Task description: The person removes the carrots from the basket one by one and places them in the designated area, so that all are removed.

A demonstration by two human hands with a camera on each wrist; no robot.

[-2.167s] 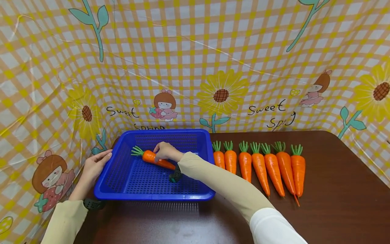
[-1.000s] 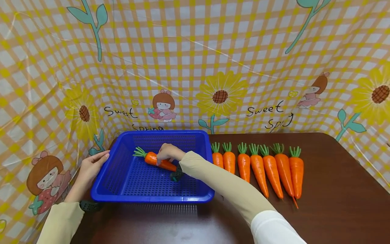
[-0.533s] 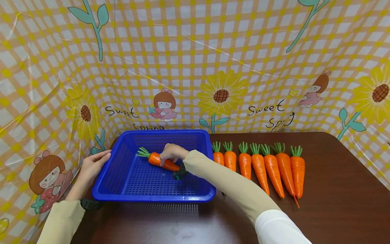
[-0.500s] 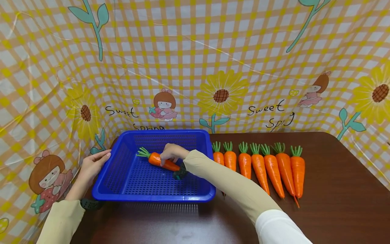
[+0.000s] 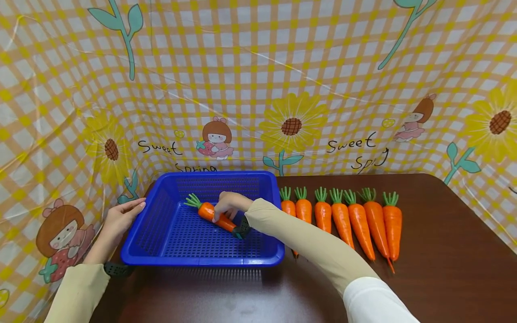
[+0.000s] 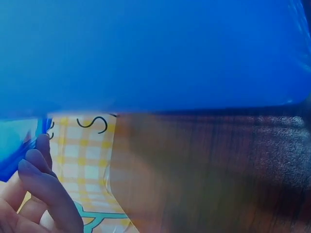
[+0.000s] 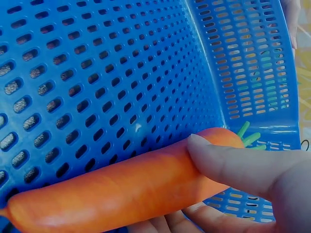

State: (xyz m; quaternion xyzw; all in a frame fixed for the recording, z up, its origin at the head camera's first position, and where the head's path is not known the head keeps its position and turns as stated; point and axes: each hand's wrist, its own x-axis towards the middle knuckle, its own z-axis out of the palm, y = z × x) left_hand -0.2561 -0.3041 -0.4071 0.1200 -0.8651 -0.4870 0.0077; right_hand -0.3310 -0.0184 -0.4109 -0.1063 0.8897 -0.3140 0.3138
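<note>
A blue plastic basket (image 5: 202, 262) with slotted walls and floor stands at the left of the table. Inside it, my right hand (image 5: 231, 205) grips an orange carrot (image 5: 207, 211) with green stalks at its top. The right wrist view has the thumb lying along one side of the carrot (image 7: 107, 194) and fingers tucked beneath it, close over the basket floor. The carrot lies slantwise, stalks toward the back left. At the basket's left rim, my left hand (image 5: 121, 220) holds the edge; the left wrist view has its bent fingers (image 6: 46, 182) right at the blue rim.
To the right of the basket, several more carrots (image 5: 341, 215) lie in a row on the dark brown table (image 5: 444, 251), stalks to the back. My right forearm passes over the lower ends of some. A yellow checked cloth (image 5: 242, 72) hangs behind and at both sides.
My right hand has moved the carrot slightly right within the basket, and its tip has swung a little toward the front. The left hand stays at the rim. The row of carrots is unchanged.
</note>
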